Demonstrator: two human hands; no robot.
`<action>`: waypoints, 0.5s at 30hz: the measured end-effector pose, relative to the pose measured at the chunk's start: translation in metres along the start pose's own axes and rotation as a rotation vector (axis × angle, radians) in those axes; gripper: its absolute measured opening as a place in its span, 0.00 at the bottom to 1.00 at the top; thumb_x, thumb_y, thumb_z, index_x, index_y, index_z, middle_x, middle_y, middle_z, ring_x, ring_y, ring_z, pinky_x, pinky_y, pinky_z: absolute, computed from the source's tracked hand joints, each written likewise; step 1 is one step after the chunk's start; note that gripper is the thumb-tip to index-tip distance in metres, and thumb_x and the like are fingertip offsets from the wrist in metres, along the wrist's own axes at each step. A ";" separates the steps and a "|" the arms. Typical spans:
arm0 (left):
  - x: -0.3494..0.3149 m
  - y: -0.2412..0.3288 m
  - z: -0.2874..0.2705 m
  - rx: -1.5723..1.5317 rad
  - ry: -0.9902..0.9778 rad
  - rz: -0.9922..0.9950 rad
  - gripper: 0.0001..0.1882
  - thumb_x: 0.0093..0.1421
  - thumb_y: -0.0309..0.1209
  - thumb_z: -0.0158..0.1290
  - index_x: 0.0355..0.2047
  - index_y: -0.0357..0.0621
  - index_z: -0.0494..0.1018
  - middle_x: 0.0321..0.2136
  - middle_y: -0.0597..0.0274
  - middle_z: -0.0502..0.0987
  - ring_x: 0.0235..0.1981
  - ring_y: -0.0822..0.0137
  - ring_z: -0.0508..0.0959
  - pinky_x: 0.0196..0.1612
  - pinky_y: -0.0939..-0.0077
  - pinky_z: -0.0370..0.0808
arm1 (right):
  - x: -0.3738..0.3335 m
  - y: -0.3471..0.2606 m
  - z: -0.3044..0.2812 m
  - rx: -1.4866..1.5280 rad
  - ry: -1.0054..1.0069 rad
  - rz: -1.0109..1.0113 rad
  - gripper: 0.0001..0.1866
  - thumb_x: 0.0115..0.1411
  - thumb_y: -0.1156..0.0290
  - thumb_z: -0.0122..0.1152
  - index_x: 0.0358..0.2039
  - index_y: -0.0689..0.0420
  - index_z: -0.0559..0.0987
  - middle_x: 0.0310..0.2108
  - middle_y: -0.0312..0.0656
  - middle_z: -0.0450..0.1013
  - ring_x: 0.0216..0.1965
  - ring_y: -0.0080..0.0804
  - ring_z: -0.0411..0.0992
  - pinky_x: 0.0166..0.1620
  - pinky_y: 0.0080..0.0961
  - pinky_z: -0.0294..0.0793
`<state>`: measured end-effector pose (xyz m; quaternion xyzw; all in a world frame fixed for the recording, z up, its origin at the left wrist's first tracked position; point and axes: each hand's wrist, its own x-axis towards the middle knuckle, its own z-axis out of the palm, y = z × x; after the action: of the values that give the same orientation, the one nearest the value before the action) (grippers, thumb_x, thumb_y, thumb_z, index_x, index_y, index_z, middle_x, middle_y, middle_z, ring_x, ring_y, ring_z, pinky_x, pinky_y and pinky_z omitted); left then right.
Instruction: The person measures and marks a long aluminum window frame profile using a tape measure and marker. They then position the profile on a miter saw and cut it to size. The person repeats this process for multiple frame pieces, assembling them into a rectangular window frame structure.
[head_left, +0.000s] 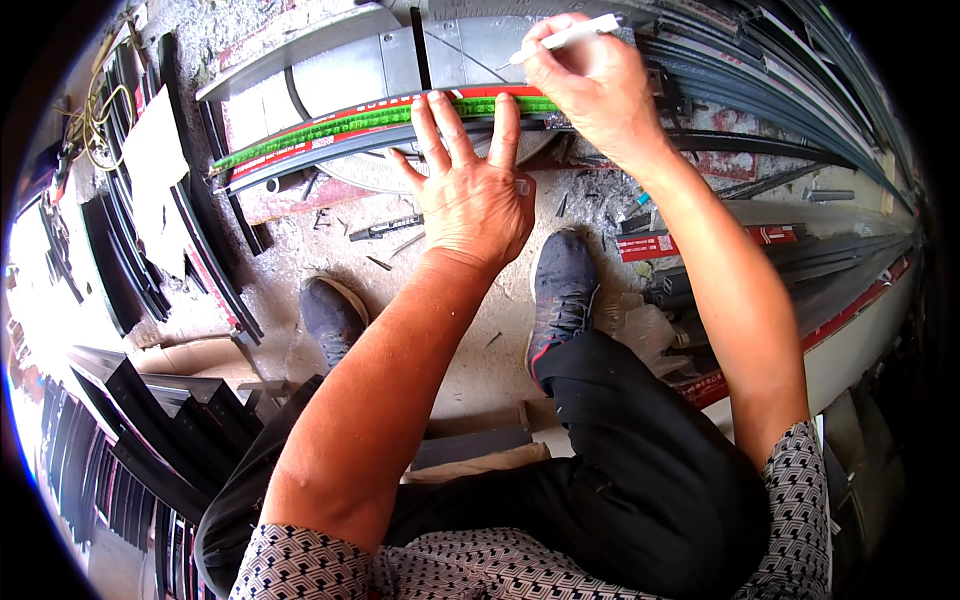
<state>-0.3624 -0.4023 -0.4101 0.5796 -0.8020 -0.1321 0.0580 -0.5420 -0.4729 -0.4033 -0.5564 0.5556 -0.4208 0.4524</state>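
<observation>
My left hand (470,190) lies with fingers spread across a long dark grey profile (345,150) with red printed film. Its fingertips rest on a bright green strip (350,122) with dark marks, which runs along the profile. The thumb is mostly hidden. In a pinch grip, my right hand (600,95) holds a slim white pen (572,36), its thin tip pointing down and left above the metal plate (478,50). The heel of that hand is over the strip's right end and hides it. The profile lies along the near side of the plate.
Long dark profiles (760,85) fan out at the right. More black profiles (130,420) are stacked at the lower left. A white sheet (155,150) lies over profiles at the left. A dark marker (386,228) and scraps litter the floor between my shoes (565,285).
</observation>
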 end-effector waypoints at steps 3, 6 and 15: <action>0.000 -0.001 0.000 0.008 0.005 0.000 0.45 0.57 0.39 0.56 0.76 0.65 0.55 0.73 0.25 0.48 0.76 0.25 0.45 0.64 0.11 0.52 | -0.012 -0.019 -0.005 0.002 0.107 -0.035 0.08 0.72 0.71 0.65 0.46 0.62 0.79 0.35 0.33 0.78 0.36 0.17 0.77 0.40 0.16 0.77; 0.000 -0.002 0.000 0.016 0.002 -0.006 0.45 0.57 0.39 0.56 0.76 0.64 0.55 0.73 0.25 0.48 0.76 0.26 0.45 0.64 0.11 0.51 | -0.037 -0.036 -0.006 0.096 0.186 0.034 0.06 0.67 0.71 0.68 0.39 0.59 0.81 0.29 0.31 0.79 0.31 0.12 0.75 0.34 0.15 0.74; 0.001 -0.001 -0.002 0.028 -0.042 0.005 0.46 0.61 0.46 0.58 0.78 0.62 0.52 0.75 0.21 0.44 0.77 0.24 0.42 0.65 0.10 0.48 | -0.101 -0.024 -0.001 0.063 0.114 0.048 0.07 0.65 0.75 0.69 0.41 0.60 0.79 0.36 0.34 0.78 0.36 0.19 0.78 0.39 0.21 0.80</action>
<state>-0.3607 -0.4036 -0.4083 0.5753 -0.8064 -0.1327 0.0332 -0.5405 -0.3723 -0.3758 -0.5035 0.5802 -0.4580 0.4474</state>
